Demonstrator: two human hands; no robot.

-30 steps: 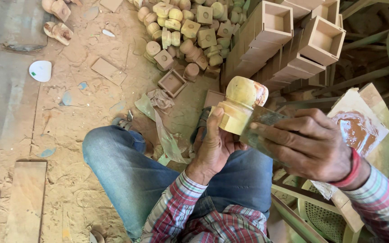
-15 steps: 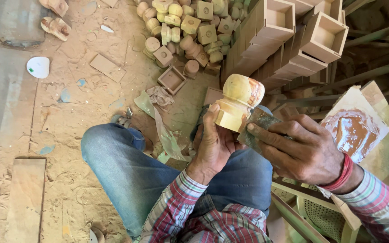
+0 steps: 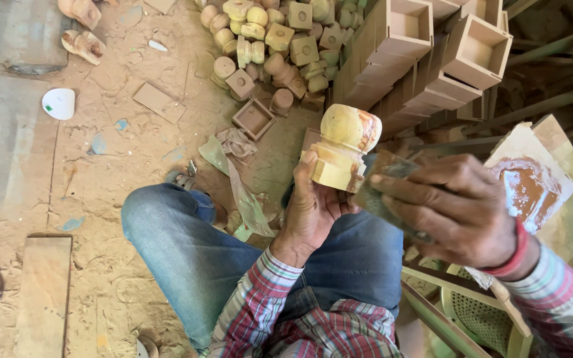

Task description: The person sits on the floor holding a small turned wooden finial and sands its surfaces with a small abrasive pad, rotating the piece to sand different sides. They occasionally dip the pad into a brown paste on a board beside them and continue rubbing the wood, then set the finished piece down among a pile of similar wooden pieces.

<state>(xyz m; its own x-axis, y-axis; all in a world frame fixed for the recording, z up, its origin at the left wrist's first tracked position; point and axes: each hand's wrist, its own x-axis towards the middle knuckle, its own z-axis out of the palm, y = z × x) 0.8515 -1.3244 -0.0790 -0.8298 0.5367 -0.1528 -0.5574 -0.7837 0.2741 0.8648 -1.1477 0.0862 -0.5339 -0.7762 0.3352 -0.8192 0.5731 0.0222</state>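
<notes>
My left hand (image 3: 312,209) grips a turned wooden piece (image 3: 343,146) by its squared base, holding it upright over my lap. The piece is pale wood with a rounded top and a reddish-brown patch on its right side. My right hand (image 3: 455,209) holds a worn grey sheet of sandpaper (image 3: 382,189) folded under the fingers, pressed against the lower right side of the piece. I sit on a sawdust-covered floor in blue jeans and a plaid shirt.
A heap of similar turned wooden pieces (image 3: 270,36) lies ahead on the floor. Stacked square wooden boxes (image 3: 432,46) rise at the upper right. A board smeared with brown paste (image 3: 528,182) sits right. A plank (image 3: 44,292) lies lower left, scraps (image 3: 243,142) near my knee.
The wooden piece has turned slightly in my left hand. My right hand with the sandpaper has slid a little along the piece's lower side.
</notes>
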